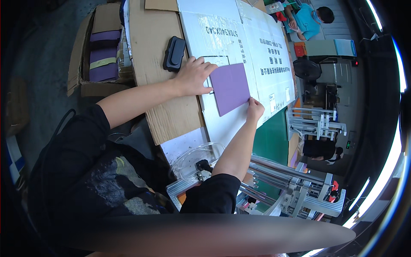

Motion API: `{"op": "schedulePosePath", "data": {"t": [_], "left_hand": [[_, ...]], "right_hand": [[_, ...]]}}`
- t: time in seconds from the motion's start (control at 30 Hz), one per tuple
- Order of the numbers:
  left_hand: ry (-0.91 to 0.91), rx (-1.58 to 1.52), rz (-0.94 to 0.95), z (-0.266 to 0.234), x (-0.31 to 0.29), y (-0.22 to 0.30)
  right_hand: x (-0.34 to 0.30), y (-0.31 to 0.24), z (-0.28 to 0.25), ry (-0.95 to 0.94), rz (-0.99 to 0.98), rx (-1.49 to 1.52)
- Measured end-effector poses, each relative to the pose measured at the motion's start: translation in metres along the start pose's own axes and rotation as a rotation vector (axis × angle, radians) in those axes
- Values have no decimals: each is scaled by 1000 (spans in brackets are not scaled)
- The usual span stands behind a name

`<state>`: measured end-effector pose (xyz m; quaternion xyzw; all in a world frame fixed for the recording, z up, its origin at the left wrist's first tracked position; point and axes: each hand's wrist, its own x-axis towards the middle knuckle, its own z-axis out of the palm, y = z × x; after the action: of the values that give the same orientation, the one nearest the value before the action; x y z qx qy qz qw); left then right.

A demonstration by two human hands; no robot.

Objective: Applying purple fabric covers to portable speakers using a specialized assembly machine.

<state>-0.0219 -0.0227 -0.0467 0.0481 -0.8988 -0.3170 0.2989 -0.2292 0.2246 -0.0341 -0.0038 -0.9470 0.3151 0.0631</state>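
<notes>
A flat purple sheet (231,89), roughly rectangular, lies at a slant over white printed cardboard (214,36). At its left edge rests my left hand (195,78), fingers apart, with the index fingertip at the upper left corner and the thumb beside the edge. My right hand (255,109) pinches the sheet's right edge near the lower corner, thumb and finger together. A black oblong case-like object (174,53) sits on brown cardboard (147,47), just beyond my left hand.
To the left stands an open carton (81,53) holding purple stacks (103,66). A metal rail machine (295,188) is at the lower right, near a clear round plastic piece (188,160). Another rail frame (314,122) stands farther right. A person in blue (309,21) works at the far right.
</notes>
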Motion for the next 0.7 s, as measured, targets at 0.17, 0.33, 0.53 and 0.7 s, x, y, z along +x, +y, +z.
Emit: {"op": "schedulePosePath", "data": {"t": [0.17, 0.33, 0.53, 0.7], "left_hand": [[13, -23, 14, 3, 3, 8], [3, -7, -23, 5, 4, 9], [30, -34, -112, 0, 2, 7], [-54, -12, -113, 9, 7, 10]], "right_hand": [[21, 33, -13, -60, 18, 219], [-4, -28, -24, -342, -303, -27], [-88, -169, -41, -868, -300, 1328], [-142, -224, -91, -820, -470, 1989]]}}
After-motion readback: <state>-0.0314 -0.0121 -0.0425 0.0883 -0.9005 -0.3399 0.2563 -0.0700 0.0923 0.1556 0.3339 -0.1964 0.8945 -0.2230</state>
